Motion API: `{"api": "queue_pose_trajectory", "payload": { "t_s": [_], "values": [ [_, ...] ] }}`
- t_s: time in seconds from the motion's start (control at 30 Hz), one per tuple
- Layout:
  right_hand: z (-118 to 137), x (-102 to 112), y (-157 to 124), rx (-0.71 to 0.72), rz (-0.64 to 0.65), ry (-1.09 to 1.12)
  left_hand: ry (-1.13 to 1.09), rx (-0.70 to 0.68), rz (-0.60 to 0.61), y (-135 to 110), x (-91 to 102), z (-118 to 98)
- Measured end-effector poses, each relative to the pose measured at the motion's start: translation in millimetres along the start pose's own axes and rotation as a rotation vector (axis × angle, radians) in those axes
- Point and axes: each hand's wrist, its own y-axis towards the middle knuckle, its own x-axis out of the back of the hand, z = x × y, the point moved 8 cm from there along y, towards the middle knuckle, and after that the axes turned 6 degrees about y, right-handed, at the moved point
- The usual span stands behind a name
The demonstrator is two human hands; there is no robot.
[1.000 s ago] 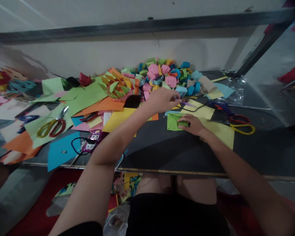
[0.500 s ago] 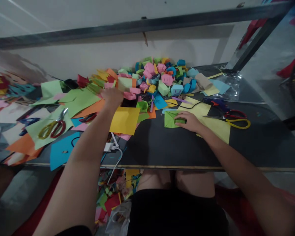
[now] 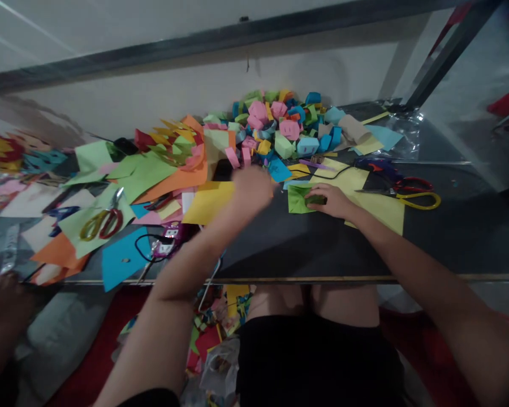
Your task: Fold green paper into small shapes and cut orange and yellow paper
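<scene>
My right hand [image 3: 331, 200] lies on a folded green paper [image 3: 297, 199] on the dark table [image 3: 305, 249], its fingers pressing it flat. My left hand [image 3: 251, 189] hovers just left of that paper, above a yellow square sheet [image 3: 206, 202]; it is smeared by motion and its fingers do not show clearly. Behind both hands rises a heap of folded coloured paper pieces [image 3: 280, 127].
Loose coloured sheets [image 3: 144, 172] cover the table's left half, with red-and-yellow scissors [image 3: 99, 221] on a green sheet. Another pair of scissors [image 3: 411, 192] lies at the right by yellow paper [image 3: 379, 212]. A cable and small device [image 3: 163, 247] sit near the front edge. Another person's hand [image 3: 4, 305] is at far left.
My left hand reached left to the paper pile, then swung back right toward the green folded paper. My right hand stayed on the green paper.
</scene>
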Motion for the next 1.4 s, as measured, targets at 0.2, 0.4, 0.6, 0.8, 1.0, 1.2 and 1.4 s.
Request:
{"api": "queue_pose_trajectory", "payload": {
  "t_s": [0.2, 0.4, 0.6, 0.8, 1.0, 1.2, 1.4],
  "values": [
    [-2, 0, 1, 0.025, -0.003, 0.030, 0.044, -0.197, -0.028, -10, -26.8, -79],
    [1, 0, 0, 0.003, 0.003, 0.000, -0.077, 0.016, -0.114, 28, -48.8, -3],
    [4, 1, -2, 0.019, 0.011, -0.010, -0.316, -0.612, -0.028, 5, -94.1, -68],
    [9, 3, -6, -0.024, 0.006, -0.036, -0.477, -0.571, -0.116, 12, -97.5, -47],
    [10, 3, -6, -0.047, 0.016, -0.069, -0.505, -0.578, -0.111, 14, -96.4, -39],
    [18, 2, -9, -0.009, 0.035, 0.024, -0.486, -0.609, -0.076, 13, -97.1, -37],
    [27, -3, -13, 0.013, 0.263, 0.196, -0.478, -0.572, -0.091, 14, -98.2, -38]
  ]
}}
